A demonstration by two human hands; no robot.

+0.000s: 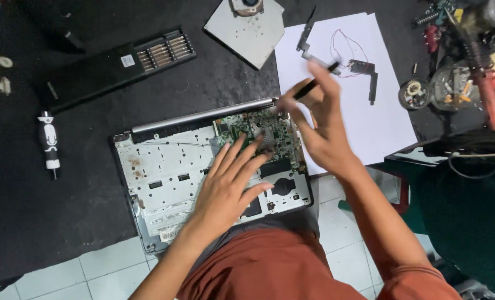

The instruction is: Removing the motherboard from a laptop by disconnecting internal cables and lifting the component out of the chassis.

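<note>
Opened laptop base on the black mat, left hand spread flat over its green circuit board, right hand at two o'clock pinching a black screwdriver above the board's corner.

One laptop base, one circuit board, two hands.

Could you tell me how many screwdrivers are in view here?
2: a black one in the right hand over the laptop, a white-handled one on the mat, left; others may be hidden.

Green circuit board (white sheet)
</note>
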